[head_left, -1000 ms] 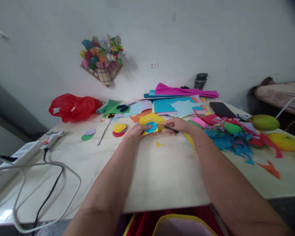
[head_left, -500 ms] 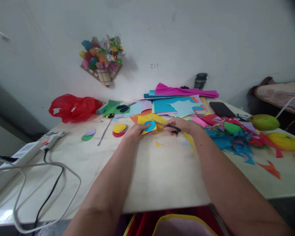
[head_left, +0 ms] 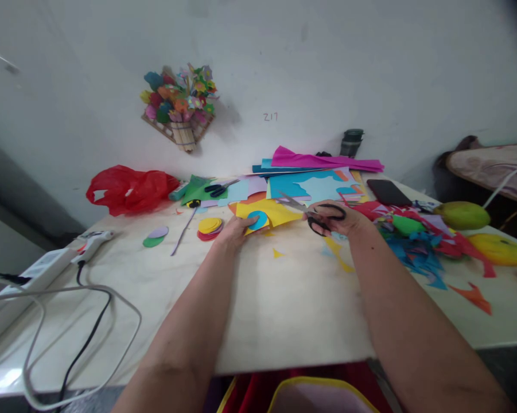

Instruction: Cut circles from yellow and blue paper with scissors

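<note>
My left hand (head_left: 237, 228) pinches a piece of yellow paper (head_left: 279, 213) with a blue paper circle (head_left: 258, 220) lying against it. The thumb presses on the circle's left edge. In my right hand (head_left: 342, 217) is a pair of black-handled scissors (head_left: 296, 203), fingers through the loops. Its blades stand apart and point up and left, above the right part of the yellow paper. Left of my left hand lies a stack of yellow circles (head_left: 209, 225) on red circles (head_left: 210, 236).
Yellow scraps (head_left: 278, 253) lie on the white table (head_left: 292, 321). Coloured sheets (head_left: 284, 184) and a second pair of scissors (head_left: 217, 189) are at the back. Scraps (head_left: 413, 252), a phone (head_left: 388, 191) and mangoes (head_left: 462, 213) sit right; a power strip (head_left: 30, 281) with cables is left.
My right hand has moved right with the scissors, away from the circle, and the handles have spread. The yellow paper has turned, showing more of its right side. My left hand has shifted slightly left.
</note>
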`<state>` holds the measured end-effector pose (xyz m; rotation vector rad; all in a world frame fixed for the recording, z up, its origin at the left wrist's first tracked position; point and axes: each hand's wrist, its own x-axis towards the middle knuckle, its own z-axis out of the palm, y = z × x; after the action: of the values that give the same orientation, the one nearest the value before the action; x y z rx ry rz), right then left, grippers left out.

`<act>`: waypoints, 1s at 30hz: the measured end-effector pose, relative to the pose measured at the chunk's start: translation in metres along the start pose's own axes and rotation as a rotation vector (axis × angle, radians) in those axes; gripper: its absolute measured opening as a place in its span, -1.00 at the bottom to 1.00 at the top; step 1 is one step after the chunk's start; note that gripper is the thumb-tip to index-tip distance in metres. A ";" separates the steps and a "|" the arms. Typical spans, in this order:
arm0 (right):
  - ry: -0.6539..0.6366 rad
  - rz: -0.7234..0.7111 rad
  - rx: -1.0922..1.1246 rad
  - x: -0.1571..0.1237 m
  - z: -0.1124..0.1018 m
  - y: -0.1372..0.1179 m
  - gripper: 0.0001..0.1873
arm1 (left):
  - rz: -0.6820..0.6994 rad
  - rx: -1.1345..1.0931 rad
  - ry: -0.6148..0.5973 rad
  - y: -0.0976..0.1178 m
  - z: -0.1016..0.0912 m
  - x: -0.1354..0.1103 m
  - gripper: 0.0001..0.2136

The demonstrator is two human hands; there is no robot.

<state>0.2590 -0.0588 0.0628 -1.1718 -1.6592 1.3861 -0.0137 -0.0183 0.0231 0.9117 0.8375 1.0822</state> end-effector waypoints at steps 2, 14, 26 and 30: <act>0.146 -0.011 -0.006 0.006 0.004 -0.001 -0.56 | -0.006 0.027 -0.033 0.000 0.000 -0.002 -0.81; 0.599 0.353 -1.135 0.032 0.028 0.004 -0.54 | -0.048 0.141 -0.285 -0.003 -0.006 -0.003 -0.60; 0.565 0.281 -0.971 0.030 0.024 -0.002 -0.82 | -0.001 0.158 -0.236 -0.006 -0.006 0.001 -0.73; 0.386 0.111 -0.388 0.032 0.041 -0.008 -0.64 | 0.041 0.160 -0.215 -0.009 -0.006 0.002 -0.75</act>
<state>0.2085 -0.0447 0.0608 -1.6542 -1.6351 0.8424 -0.0151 -0.0176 0.0126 1.1616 0.7362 0.9420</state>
